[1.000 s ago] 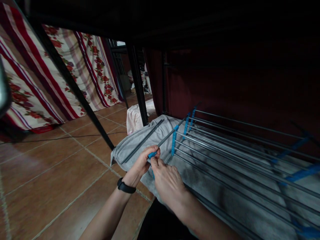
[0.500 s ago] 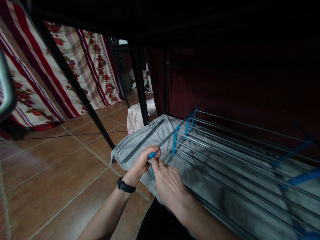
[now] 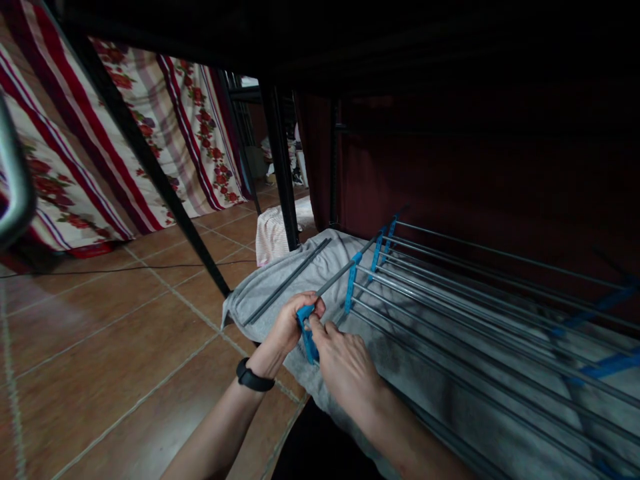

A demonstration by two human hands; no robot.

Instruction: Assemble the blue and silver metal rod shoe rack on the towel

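A rack of grey metal rods [image 3: 430, 287] with blue plastic brackets [image 3: 350, 287] lies on a grey blanket. Its end tube [image 3: 337, 275] runs toward me and meets a blue plastic bracket [image 3: 307, 333]. My left hand [image 3: 289, 325], with a black band on the wrist, is closed around the tube's near end and this bracket. Against the bracket's right side press the thumb and fingers of my right hand [image 3: 345, 357], which partly hide it. Two loose grey tubes [image 3: 290, 280] rest side by side on the blanket, left of the rack.
Black metal posts [image 3: 145, 153] and a dark frame overhead surround the blanket [image 3: 400, 373]. Brown floor tiles [image 3: 110, 360] with a thin black cable [image 3: 150, 269] lie to the left. Behind hang a striped floral curtain [image 3: 185, 147] and dark red cloth [image 3: 450, 173].
The blue bracket between my hands has turned, so more of its face shows below my fingers. My right hand has shifted slightly right and down; my left hand stays closed at the tube's end.
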